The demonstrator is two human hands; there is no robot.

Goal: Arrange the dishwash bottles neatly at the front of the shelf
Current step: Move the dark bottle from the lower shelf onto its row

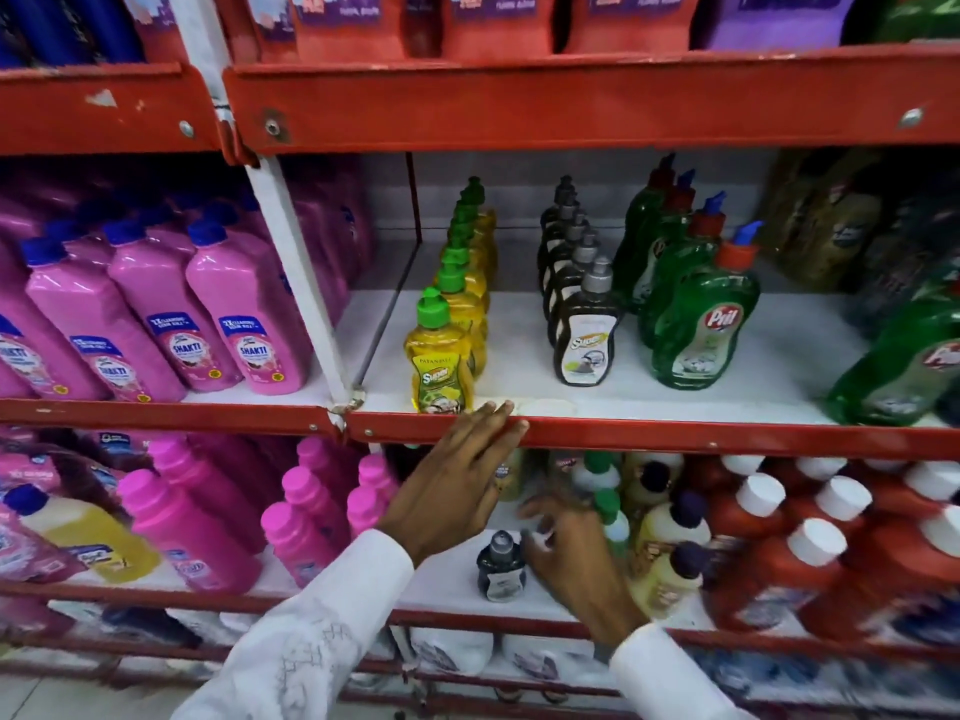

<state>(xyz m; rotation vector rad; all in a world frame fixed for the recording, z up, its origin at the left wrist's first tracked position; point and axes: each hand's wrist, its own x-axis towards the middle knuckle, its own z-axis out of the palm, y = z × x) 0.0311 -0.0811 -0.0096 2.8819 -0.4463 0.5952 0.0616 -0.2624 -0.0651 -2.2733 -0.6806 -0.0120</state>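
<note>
On the middle shelf point(649, 436) a row of yellow dishwash bottles with green caps point(439, 358) runs front to back, its first bottle at the front edge. To the right stands a row of dark bottles with grey caps point(587, 337), then green Pril bottles with red caps point(701, 330). My left hand point(457, 485) is flat with fingers apart, its fingertips on the shelf's red front lip just below the yellow bottle. My right hand point(571, 558) reaches into the lower shelf beside a small dark bottle with a grey cap point(500, 566), fingers spread and blurred, holding nothing that I can see.
Pink Shakti bottles point(156, 324) fill the shelf bay to the left. The lower shelf holds pink bottles point(208, 517), cream bottles with dark caps point(670, 543) and red bottles with white caps point(789, 569). Red pouches point(493, 23) line the top shelf.
</note>
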